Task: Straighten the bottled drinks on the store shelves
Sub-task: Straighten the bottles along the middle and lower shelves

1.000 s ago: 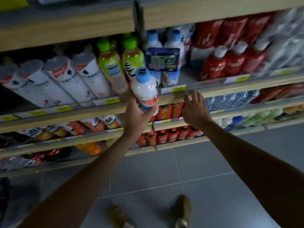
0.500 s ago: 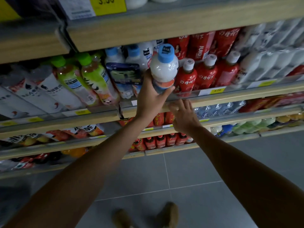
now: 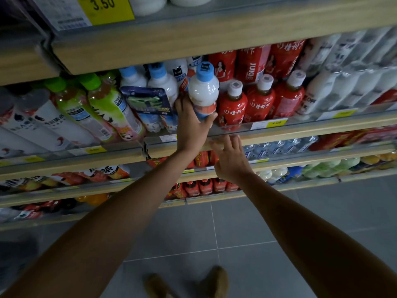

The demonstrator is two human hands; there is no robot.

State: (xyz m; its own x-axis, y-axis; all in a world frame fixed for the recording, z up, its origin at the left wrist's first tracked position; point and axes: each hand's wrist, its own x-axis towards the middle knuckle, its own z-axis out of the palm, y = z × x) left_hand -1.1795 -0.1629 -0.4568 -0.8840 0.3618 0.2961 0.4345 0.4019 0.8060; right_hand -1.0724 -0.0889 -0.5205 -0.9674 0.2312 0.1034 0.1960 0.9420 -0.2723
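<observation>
My left hand (image 3: 191, 127) grips a white bottle with a blue cap (image 3: 204, 89) around its lower half, holding it upright at the front of the shelf (image 3: 300, 131). The bottle stands between two other blue-capped white bottles (image 3: 161, 82) on its left and a row of red bottles with white caps (image 3: 233, 104) on its right. My right hand (image 3: 231, 159) is below, its fingers loosely curled and touching the shelf's wooden front edge, holding nothing.
Green-capped bottles (image 3: 107, 104) and white bottles (image 3: 43, 125) lean at the left of the same shelf. A blue hanging card (image 3: 148, 101) covers the blue-capped bottles. Lower shelves (image 3: 279, 166) hold more drinks. An upper shelf (image 3: 193, 44) overhangs closely. Grey tiled floor (image 3: 214, 233) lies below.
My left hand carried the blue-capped bottle from in front of the shelf edge up and right into the shelf, beside the red bottles. The right hand stayed at the shelf edge.
</observation>
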